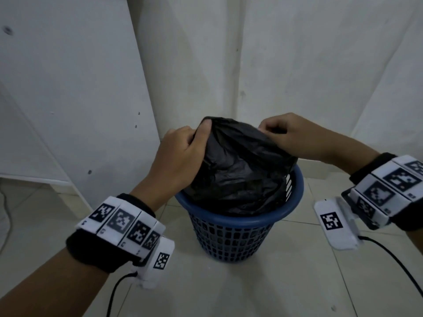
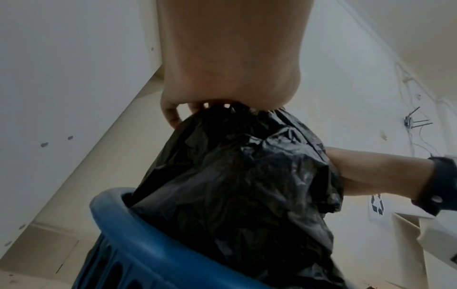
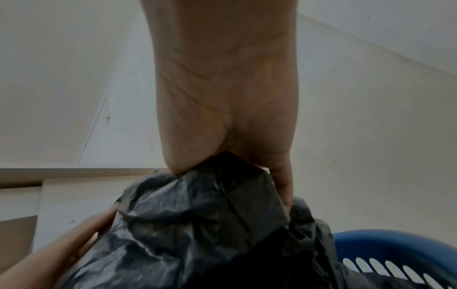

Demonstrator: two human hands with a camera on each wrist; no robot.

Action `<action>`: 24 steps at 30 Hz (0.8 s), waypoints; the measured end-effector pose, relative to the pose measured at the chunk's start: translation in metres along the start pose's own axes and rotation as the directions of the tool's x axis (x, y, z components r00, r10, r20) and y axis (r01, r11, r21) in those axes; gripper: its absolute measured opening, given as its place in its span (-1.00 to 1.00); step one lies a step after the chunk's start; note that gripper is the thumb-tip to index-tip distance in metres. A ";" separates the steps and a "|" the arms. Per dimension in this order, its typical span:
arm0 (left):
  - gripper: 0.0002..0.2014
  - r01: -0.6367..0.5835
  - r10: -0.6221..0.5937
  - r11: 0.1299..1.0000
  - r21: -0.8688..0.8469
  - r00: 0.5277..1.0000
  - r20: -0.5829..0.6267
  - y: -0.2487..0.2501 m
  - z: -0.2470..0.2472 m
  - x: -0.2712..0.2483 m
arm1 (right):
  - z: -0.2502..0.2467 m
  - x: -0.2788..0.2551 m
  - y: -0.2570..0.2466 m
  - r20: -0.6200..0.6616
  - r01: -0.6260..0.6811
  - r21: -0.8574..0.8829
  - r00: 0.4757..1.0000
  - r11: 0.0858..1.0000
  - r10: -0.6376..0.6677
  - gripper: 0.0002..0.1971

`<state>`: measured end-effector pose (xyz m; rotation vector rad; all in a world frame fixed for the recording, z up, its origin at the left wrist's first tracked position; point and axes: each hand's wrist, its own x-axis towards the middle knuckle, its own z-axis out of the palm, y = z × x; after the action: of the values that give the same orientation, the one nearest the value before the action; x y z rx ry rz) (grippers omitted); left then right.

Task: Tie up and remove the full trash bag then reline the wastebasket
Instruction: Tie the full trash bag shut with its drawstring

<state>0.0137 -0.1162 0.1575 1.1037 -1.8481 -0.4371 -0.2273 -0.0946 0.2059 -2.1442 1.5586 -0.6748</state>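
A full black trash bag (image 1: 238, 170) bulges up out of a blue perforated wastebasket (image 1: 231, 239) on the tiled floor. My left hand (image 1: 183, 152) grips the bag's top edge on the left, fingers curled into the plastic. My right hand (image 1: 281, 133) pinches the top edge on the right. In the left wrist view the left hand (image 2: 222, 82) bunches the bag (image 2: 237, 185) above the basket rim (image 2: 148, 242). The right wrist view has the right hand (image 3: 230, 127) clutching the bag (image 3: 197, 224), with the basket rim (image 3: 395, 246) at the lower right.
The basket stands in a corner of white walls (image 1: 297, 65). A white panel (image 1: 68, 99) leans at the left. Pale floor tiles (image 1: 251, 289) lie in front. Black cables (image 1: 393, 261) trail from both wrist devices.
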 end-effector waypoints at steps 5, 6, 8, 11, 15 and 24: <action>-0.69 -0.222 0.218 0.972 -0.074 0.974 -0.058 0.008 0.004 -0.016 | 0.011 0.006 -0.004 -0.221 -0.050 0.102 0.973 0.994 0.072 -0.36; -0.57 -0.290 0.291 0.954 -0.076 0.957 -0.003 0.009 0.006 -0.020 | 0.013 0.008 -0.005 -0.245 -0.047 0.157 0.966 0.986 0.085 -0.39; -0.44 -0.351 0.351 0.936 -0.020 0.931 0.100 0.011 0.011 -0.024 | 0.016 0.010 -0.005 -0.264 -0.051 0.224 0.958 0.973 0.111 -0.41; -0.45 -0.272 0.263 0.962 0.038 0.952 0.153 0.005 0.023 -0.023 | 0.016 0.008 -0.006 -0.161 -0.061 0.220 0.982 0.974 0.098 -0.36; -0.64 -0.171 0.120 0.963 0.209 0.965 0.235 -0.009 0.030 -0.017 | 0.009 -0.004 -0.004 0.223 -0.061 0.168 0.975 0.984 0.022 -0.58; -0.62 -0.054 0.076 0.995 -0.088 0.957 0.280 0.002 0.028 -0.022 | 0.017 0.001 0.006 0.150 0.062 -0.077 0.987 0.995 -0.050 -0.78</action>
<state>-0.0070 -0.1009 0.1328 0.9615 -2.0902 -0.6528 -0.2219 -0.0969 0.1892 -2.2492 1.4760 -0.4652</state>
